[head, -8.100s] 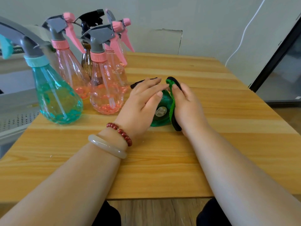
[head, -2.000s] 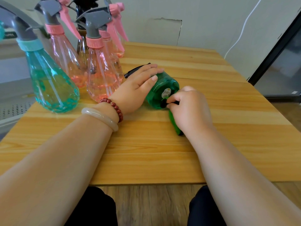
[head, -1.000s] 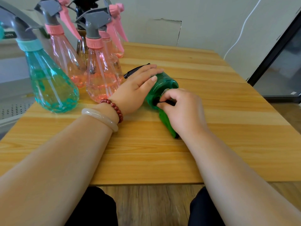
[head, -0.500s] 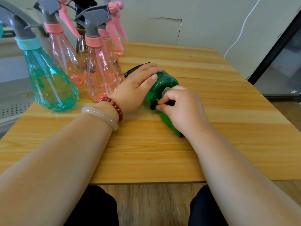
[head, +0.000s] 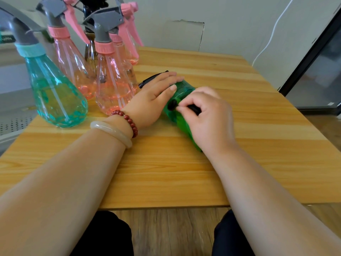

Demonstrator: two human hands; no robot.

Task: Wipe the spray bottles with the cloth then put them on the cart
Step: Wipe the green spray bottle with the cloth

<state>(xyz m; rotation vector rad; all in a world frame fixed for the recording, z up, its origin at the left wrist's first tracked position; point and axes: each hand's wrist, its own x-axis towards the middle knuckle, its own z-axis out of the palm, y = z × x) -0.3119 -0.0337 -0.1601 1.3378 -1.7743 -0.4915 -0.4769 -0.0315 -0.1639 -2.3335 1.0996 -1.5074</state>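
A green spray bottle (head: 184, 90) lies on its side on the wooden table (head: 175, 172), base toward me, its black trigger (head: 153, 78) pointing away to the left. My left hand (head: 151, 100) rests on top of it with fingers stretched out, holding it down. My right hand (head: 210, 119) has curled fingers pinching a green cloth (head: 182, 124) with a black edge, pressed against the bottle's base. Much of the cloth is hidden under that hand.
Several upright spray bottles stand at the table's back left: a teal one (head: 55, 95), pink ones (head: 112, 89) (head: 72, 65) and a dark one (head: 91, 52) behind. A grey perforated surface (head: 11, 124) lies left of the table. A white cable (head: 271, 34) runs down the wall.
My right hand has rubbed the cloth's black edge leftward across the bottle's base, now covering the round mark there. Earlier it held the cloth flat against the base. My left hand stays put.
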